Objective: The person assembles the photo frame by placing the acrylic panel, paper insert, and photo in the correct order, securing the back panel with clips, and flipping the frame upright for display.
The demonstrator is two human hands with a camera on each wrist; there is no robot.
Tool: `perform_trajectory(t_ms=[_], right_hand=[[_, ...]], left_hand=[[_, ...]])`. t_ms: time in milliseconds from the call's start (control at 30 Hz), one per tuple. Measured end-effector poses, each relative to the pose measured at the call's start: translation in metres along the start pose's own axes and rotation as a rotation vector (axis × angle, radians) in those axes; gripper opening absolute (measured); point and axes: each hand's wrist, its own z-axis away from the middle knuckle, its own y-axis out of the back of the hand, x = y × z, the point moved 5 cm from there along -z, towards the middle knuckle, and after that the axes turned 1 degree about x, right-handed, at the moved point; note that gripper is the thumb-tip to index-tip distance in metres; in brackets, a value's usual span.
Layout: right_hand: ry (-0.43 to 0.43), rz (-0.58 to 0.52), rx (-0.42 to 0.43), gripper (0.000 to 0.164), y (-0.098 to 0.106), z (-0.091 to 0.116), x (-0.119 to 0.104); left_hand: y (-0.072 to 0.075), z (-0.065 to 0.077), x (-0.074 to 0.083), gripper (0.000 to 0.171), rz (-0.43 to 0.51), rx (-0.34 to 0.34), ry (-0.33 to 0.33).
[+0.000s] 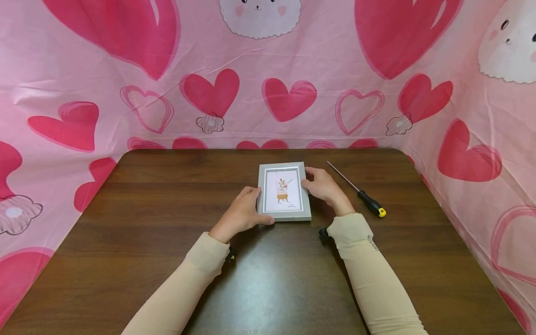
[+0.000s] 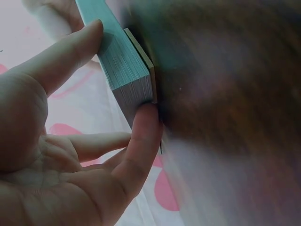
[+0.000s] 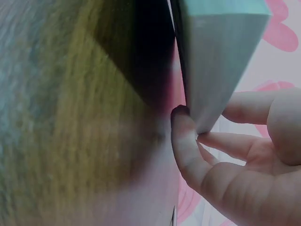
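A grey picture frame (image 1: 290, 217) lies face up between the two hands, with a print of a plant in an orange pot (image 1: 282, 197) showing in it. My left hand (image 1: 240, 214) grips its lower left part, the thumb along the near edge. The left wrist view shows fingertips at the side and a thin brown backing board (image 2: 142, 56) at the frame's underside. On the right edge, toward the far corner, my right hand (image 1: 325, 188) holds the frame between thumb and fingers. In the right wrist view a fingertip reaches under it, and a narrow gap separates frame and table.
A screwdriver (image 1: 368, 203) with a black and yellow handle lies right of the right hand, its shaft pointing away to the left. The brown wooden table (image 1: 167, 195) ends at a pink heart-patterned cloth (image 1: 251, 60) at the back and sides.
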Motion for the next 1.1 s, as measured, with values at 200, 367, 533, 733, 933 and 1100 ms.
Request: perform_trajectory(t_ms=[200, 367, 533, 733, 933, 1100], right_hand=[[-0.004, 0.046, -0.015, 0.054, -0.0011, 0.0006, 0.0023], [0.003, 0.029, -0.03, 0.053, -0.0017, 0.0013, 0.0019], [0.003, 0.038, -0.051, 0.054, -0.0023, 0.0016, 0.0026], [0.02, 0.067, -0.07, 0.055, -0.0035, 0.0007, 0.0027], [0.029, 0.106, -0.068, 0.056, -0.0037, 0.0005, 0.0011], [0.042, 0.135, -0.072, 0.058, -0.0041, 0.0001, 0.0001]], left_hand=[[-0.0002, 0.0, -0.0006, 0.099, -0.006, -0.003, 0.004], [0.0004, 0.0007, -0.0003, 0.098, -0.007, -0.004, 0.009], [0.0006, 0.0007, 0.0, 0.097, -0.006, -0.004, 0.007], [0.0005, 0.0012, 0.0002, 0.098, -0.009, -0.005, 0.01], [0.0, 0.0007, -0.0006, 0.097, -0.011, 0.001, 0.012], [0.0003, 0.0, -0.0011, 0.095, -0.009, 0.014, 0.0]])
